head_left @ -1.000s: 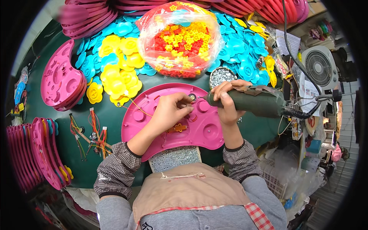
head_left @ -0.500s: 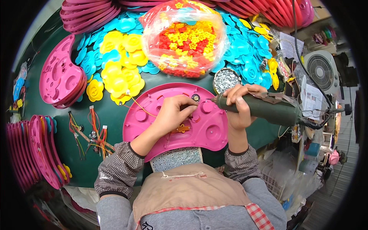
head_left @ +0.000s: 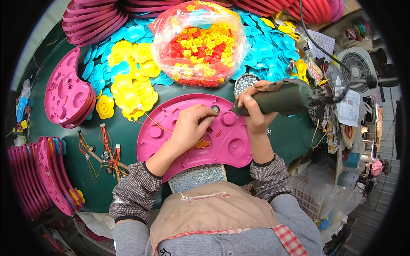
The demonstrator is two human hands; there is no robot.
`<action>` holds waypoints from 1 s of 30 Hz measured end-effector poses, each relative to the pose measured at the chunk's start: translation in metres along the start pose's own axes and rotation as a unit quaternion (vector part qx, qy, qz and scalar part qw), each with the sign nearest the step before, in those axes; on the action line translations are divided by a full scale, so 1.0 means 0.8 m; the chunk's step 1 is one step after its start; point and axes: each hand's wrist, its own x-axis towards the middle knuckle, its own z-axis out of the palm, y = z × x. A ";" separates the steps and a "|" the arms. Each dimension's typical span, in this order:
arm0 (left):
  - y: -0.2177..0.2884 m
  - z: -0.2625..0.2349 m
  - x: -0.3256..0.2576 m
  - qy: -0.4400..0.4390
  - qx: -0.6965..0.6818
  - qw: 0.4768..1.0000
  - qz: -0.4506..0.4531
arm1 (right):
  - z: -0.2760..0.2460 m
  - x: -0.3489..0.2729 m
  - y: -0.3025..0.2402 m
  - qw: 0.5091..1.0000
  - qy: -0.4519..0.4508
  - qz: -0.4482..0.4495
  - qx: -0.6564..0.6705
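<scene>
A pink curved plastic shell (head_left: 188,158) lies in front of me, its inner side with posts and round wells facing up. My left hand (head_left: 190,128) rests over its middle, thumb and fingertips pinched together beside a small round metal-rimmed part (head_left: 215,109); whatever they pinch is hidden. My right hand (head_left: 256,115) grips a dark green electric screwdriver (head_left: 277,100) lying almost level, its tip pointing left at the shell near that round part. A small orange-brown board (head_left: 203,144) sits in the shell below my left fingers. A thin yellow wire (head_left: 157,122) runs out to the left.
Behind the shell stand a plastic bag of red and yellow small parts (head_left: 200,51), yellow flower pieces (head_left: 128,91), blue flower pieces (head_left: 267,51) and a round tin of screws (head_left: 246,83). Wired components (head_left: 109,149) and stacked pink shells (head_left: 68,100) lie left. A screw tray (head_left: 198,179) sits nearest me.
The screwdriver's rear end has swung up and toward me, and its tip has shifted slightly left. My left hand stays pinched near the round part. The whole view has shifted slightly.
</scene>
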 end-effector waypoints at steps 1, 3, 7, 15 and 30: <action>-0.002 0.000 0.000 0.005 0.001 1.000 0.004 | 0.000 0.002 -0.002 0.999 0.001 -0.019 0.029; -0.002 -0.002 0.000 0.002 0.013 1.000 0.012 | -0.001 0.005 -0.008 0.997 0.008 -0.055 0.044; 0.006 0.002 0.002 0.012 0.017 0.999 0.045 | 0.004 0.004 -0.044 0.994 0.012 -0.043 0.095; 0.011 0.006 -0.001 -0.018 0.023 0.996 0.090 | 0.007 -0.012 -0.066 0.988 -0.005 -0.015 0.156; 0.017 0.007 -0.007 -0.002 0.028 0.995 0.096 | 0.013 -0.028 -0.065 0.989 -0.044 -0.045 0.136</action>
